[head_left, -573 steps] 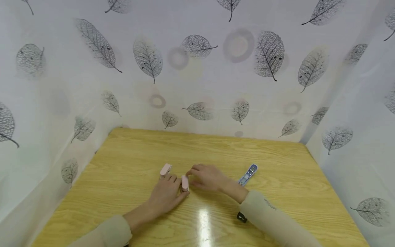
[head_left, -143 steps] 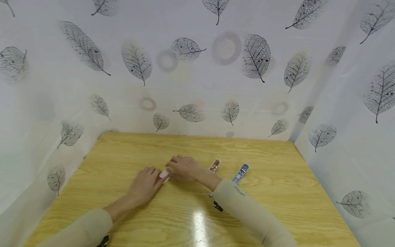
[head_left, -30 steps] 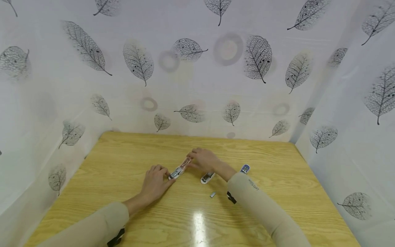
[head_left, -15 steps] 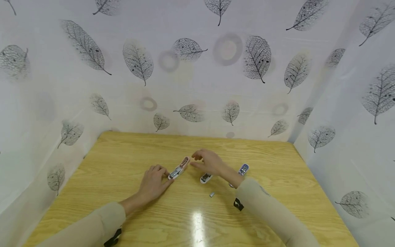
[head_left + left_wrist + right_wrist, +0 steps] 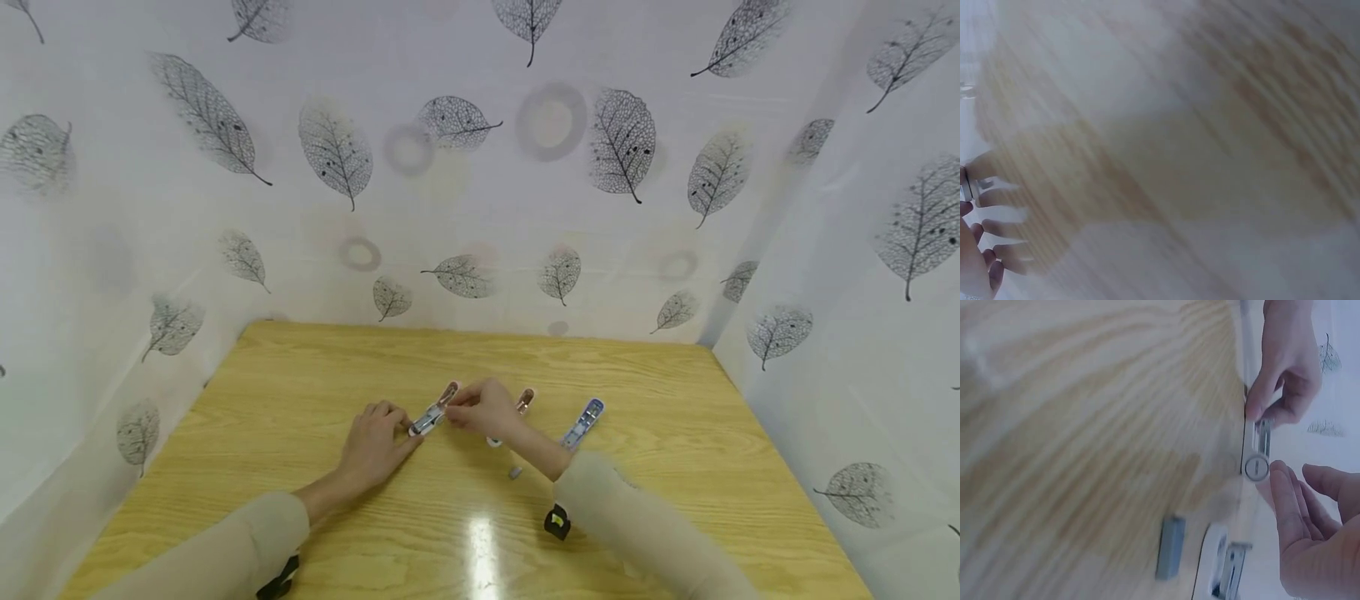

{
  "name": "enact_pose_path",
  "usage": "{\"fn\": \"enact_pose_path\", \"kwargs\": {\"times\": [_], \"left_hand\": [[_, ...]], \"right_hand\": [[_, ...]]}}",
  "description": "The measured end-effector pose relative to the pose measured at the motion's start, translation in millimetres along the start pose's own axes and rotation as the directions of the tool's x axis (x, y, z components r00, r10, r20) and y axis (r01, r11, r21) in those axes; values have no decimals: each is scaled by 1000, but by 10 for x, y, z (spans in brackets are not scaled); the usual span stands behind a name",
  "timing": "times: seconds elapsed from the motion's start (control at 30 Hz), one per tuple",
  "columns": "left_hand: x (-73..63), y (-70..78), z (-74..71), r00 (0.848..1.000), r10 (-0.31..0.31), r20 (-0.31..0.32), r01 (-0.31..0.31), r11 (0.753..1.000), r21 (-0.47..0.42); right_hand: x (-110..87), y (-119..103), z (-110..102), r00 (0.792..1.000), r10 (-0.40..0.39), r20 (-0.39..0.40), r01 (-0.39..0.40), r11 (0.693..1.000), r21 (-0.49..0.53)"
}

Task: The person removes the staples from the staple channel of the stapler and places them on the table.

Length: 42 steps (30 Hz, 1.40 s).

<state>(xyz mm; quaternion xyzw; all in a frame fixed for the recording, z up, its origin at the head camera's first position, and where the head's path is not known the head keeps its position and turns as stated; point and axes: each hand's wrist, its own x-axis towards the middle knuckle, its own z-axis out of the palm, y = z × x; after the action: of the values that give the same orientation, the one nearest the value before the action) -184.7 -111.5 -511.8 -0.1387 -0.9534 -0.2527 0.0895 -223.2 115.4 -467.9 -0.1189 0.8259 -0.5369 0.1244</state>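
Note:
A small pink-and-white stapler [image 5: 429, 417] lies unfolded at the middle of the table, its metal staple channel showing. My left hand [image 5: 372, 446] pinches the near end of it between thumb and fingers; the right wrist view shows this grip beside the round hinge [image 5: 1257, 468]. My right hand [image 5: 483, 410] is at the stapler's hinge side, fingers extended and thumb apart, with fingertips close by the hinge in the right wrist view. Nothing shows between its thumb and fingers. The left wrist view catches only part of the left hand [image 5: 979, 250] at its edge.
A second unfolded stapler [image 5: 527, 400] lies partly hidden behind the right hand. Farther right is an unfolded blue stapler [image 5: 583, 422]. A small grey staple strip [image 5: 515, 472] rests on the wooden table [image 5: 360, 525] in front. A leaf-patterned curtain [image 5: 480, 208] surrounds the table.
My right hand has moved from the stapler's far end, first letting go and drawing back right, then coming in toward the hinge. The left hand keeps its hold.

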Motion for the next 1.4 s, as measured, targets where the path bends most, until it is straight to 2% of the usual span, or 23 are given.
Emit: {"fn": "enact_pose_path", "kwargs": {"times": [0.17,0.5,0.87,1.1,1.4], "left_hand": [[8,7,13,1000,-3,-11,3,1000,2],[9,18,27,1000,8,-28,-8,1000,11],[4,-5,44,999,26,-48,-25,999,21],[-11,-14,43,999,27,-47,-26,999,26],[-4,-3,43,999,30,-38,-29,999,21]], "right_hand": [[32,-17,175,1000,12,-4,-11,1000,17],[115,-43,324,999,32,-32,-34,997,-75],[138,-97,361,996,92,0,-92,995,-37],[136,-86,386,990,134,37,-137,986,90],[134,-87,377,990,139,24,-140,988,57]]}}
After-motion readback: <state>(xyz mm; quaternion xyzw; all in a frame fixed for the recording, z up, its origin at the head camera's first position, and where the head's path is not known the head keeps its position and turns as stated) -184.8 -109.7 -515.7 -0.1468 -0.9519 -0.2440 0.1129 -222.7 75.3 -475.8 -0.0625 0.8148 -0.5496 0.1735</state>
